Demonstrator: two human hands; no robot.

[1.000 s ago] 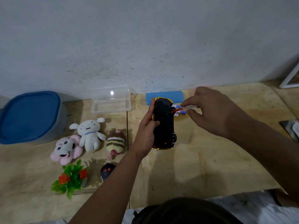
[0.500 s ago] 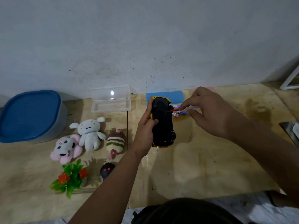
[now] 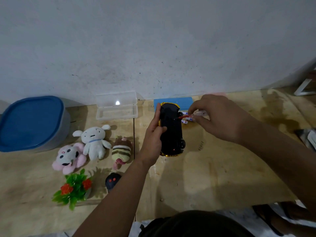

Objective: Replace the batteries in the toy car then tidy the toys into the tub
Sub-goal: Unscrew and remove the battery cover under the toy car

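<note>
The toy car [image 3: 171, 132] lies upside down on the wooden floor, black underside up, yellow body showing at both ends. My left hand [image 3: 153, 135] grips its left side. My right hand [image 3: 220, 117] pinches a small screwdriver [image 3: 185, 116] with a red shaft, its tip on the car's underside. A few small white-and-blue batteries [image 3: 188, 119] lie on the floor just right of the car, under my right hand. The tub [image 3: 32, 124], grey with a blue lid on it, stands at the far left by the wall.
Left of the car lie a white plush [image 3: 94, 141], a pink plush [image 3: 69, 157], a striped plush [image 3: 121, 151], a green plant toy with red flowers [image 3: 74, 188] and a small black toy [image 3: 112, 182]. A clear open case [image 3: 116, 109] and a blue box [image 3: 185, 101] sit by the wall.
The hands, the car and the screwdriver stay almost where they were. The view has shifted slightly.
</note>
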